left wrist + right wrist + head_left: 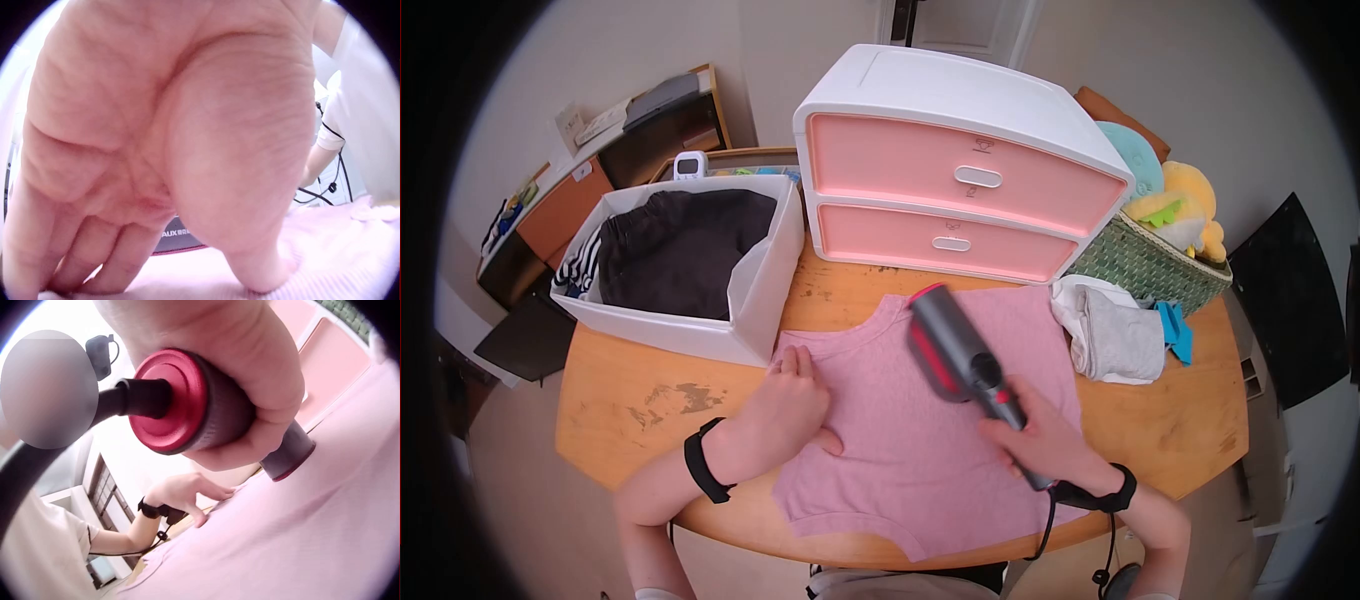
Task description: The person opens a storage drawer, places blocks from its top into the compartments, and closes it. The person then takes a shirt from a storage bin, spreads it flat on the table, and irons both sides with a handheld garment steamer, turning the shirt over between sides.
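A pink shirt (870, 430) lies spread on the wooden table. My left hand (785, 410) rests on its left part, fingertips and thumb touching the cloth; in the left wrist view the palm of the left hand (156, 144) faces the camera with the fingers extended down to the fabric. My right hand (1050, 435) grips the handle of a dark grey and red handheld steamer (950, 345), whose head is over the shirt's upper middle. The right wrist view shows the fingers of the right hand (250, 381) curled round the handle, its red end (169, 400) and black cord towards the camera.
A white box (680, 335) of dark and striped clothes stands at the back left. Behind the shirt is a white drawer unit (960, 80) with pink fronts. Folded grey and white cloths (1115, 335) and a green woven basket (1140, 265) of plush toys are at the right.
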Available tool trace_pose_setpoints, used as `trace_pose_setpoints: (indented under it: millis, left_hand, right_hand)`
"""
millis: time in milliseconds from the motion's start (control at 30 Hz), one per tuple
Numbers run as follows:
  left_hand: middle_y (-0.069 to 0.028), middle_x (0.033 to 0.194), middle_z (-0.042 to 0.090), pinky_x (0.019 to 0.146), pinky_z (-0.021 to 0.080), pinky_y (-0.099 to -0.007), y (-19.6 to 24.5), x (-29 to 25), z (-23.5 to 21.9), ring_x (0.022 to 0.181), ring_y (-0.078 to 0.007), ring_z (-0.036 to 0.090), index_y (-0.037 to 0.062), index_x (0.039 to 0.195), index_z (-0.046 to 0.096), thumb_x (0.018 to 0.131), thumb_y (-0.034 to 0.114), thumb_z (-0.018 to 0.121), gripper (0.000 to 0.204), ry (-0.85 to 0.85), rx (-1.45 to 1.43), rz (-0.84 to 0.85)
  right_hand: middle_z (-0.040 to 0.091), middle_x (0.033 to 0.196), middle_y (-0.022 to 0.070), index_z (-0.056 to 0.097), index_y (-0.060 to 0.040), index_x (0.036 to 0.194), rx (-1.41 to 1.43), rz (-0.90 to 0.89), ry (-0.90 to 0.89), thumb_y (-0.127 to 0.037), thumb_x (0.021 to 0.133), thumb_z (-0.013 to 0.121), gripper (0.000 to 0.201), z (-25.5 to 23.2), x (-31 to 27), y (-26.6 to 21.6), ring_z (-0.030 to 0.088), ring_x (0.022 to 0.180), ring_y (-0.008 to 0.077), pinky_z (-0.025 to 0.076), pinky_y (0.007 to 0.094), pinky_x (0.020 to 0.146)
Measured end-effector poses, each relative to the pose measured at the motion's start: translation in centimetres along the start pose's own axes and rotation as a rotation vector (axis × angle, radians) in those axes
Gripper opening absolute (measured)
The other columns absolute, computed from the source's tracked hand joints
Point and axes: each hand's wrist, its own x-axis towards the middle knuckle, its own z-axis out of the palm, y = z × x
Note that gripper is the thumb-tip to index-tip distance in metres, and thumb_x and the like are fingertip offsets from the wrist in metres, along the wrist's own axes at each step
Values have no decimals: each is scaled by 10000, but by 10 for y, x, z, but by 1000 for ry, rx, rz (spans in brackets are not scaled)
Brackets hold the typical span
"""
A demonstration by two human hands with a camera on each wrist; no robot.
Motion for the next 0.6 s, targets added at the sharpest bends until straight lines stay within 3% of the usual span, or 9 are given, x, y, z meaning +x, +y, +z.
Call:
trace_pose_setpoints:
  millis: [67, 267, 333, 500, 533, 600]
  left_hand:
    - [-311, 992, 594, 859, 535, -419, 1, 1, -1, 1033, -400, 570, -190, 899, 670, 597, 612, 747, 860, -16, -5, -5]
    - [-310, 985, 591, 869, 525, -411, 1, -1, -2, 1025, -394, 562, -122, 833, 718, 607, 604, 741, 761, 17, 17, 4]
    - [-311, 988, 590, 887, 518, -407, 0, -1, -4, 1023, -390, 560, -116, 828, 721, 612, 600, 740, 748, 21, 49, 19]
    - [-385, 1107, 564, 969, 478, -421, 0, 1, -8, 1108, -432, 547, -111, 823, 724, 594, 598, 733, 745, -85, -81, -14]
    - [-385, 1107, 564, 969, 478, -421, -1, 0, -5, 1108, -432, 547, -111, 823, 724, 594, 598, 733, 745, -88, -73, -6]
    - [-373, 1090, 565, 965, 479, -426, -3, -2, 2, 1097, -434, 548, -110, 822, 725, 579, 598, 734, 749, 25, -19, 29]
  right_hand:
    - [526, 747, 47, 376, -52, 1311, 5, 7, 165, -176, 936, 633, 471, -24, 0, 15, 543, 510, 120, 469, 287, 431]
    - [504, 663, 44, 369, -34, 1269, 257, 10, 485, -115, 950, 594, 399, -51, -14, 18, 509, 468, 121, 435, 285, 400]
    - [509, 695, 40, 375, -23, 1271, 221, 17, 459, -115, 952, 588, 395, -44, -17, 13, 518, 480, 114, 438, 280, 402]
    - [506, 812, 31, 379, -22, 1329, 67, -42, 81, -160, 934, 627, 487, 3, -14, -9, 523, 532, 89, 450, 262, 450]
    - [506, 812, 31, 379, -22, 1329, 76, -45, 86, -160, 934, 627, 487, 14, -10, -12, 523, 532, 89, 450, 262, 450]
    - [516, 814, 39, 387, -30, 1341, 20, -108, -93, -177, 922, 643, 512, 27, -4, -12, 529, 534, 97, 455, 273, 452]
